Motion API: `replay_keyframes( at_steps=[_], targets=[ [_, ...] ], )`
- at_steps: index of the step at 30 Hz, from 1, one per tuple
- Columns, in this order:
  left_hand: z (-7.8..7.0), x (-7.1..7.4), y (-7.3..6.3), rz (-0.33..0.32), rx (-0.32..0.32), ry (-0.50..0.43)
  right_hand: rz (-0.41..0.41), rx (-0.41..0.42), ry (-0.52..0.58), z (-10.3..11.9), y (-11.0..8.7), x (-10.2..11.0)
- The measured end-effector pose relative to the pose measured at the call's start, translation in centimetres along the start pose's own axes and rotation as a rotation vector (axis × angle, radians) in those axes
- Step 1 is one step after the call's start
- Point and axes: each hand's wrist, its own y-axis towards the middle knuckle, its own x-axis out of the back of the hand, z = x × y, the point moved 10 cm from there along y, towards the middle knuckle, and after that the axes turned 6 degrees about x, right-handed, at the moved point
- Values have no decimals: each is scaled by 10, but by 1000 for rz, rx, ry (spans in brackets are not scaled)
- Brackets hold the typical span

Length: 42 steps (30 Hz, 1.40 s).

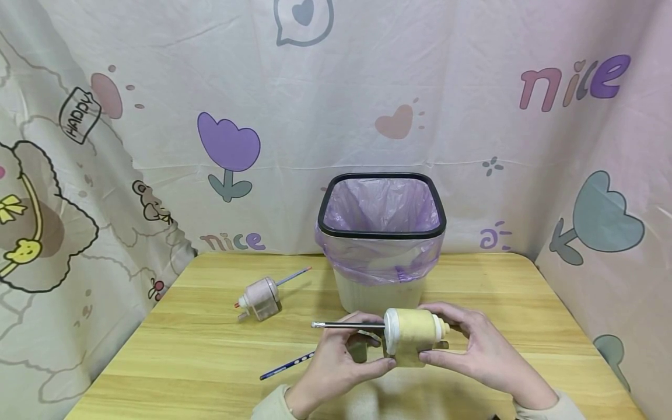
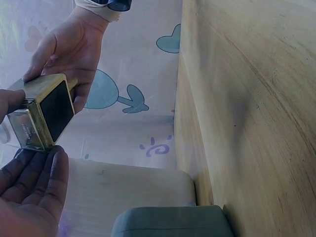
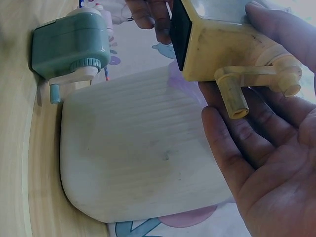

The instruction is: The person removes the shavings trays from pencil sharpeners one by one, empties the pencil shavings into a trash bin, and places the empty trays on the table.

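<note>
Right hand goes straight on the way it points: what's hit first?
The yellow sharpener, already gripped by the right hand. Past that, probably the left hand or the white bin; depth is unclear.

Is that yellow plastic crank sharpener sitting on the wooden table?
No, left hand and right hand hold the sharpener up, its black base visible.

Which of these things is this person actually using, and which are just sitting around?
Seem part of the job:
- yellow sharpener, held by the left hand and right hand
- dark pencil at its white end

Seem just lying about:
- pink sharpener with its own pencil
- blue pencil
- green sharpener
- lined bin, though perhaps for shavings
</note>
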Motion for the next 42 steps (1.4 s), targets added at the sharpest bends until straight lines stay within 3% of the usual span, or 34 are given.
replay_keyframes(
  at_steps=[10,42],
  targets=[
    [-7,1,-1,-5,-65,25,-3,8,-3,0,0,0],
    [-9,1,-1,-10,-72,23,3,-7,2,-1,-1,1]
  ],
)
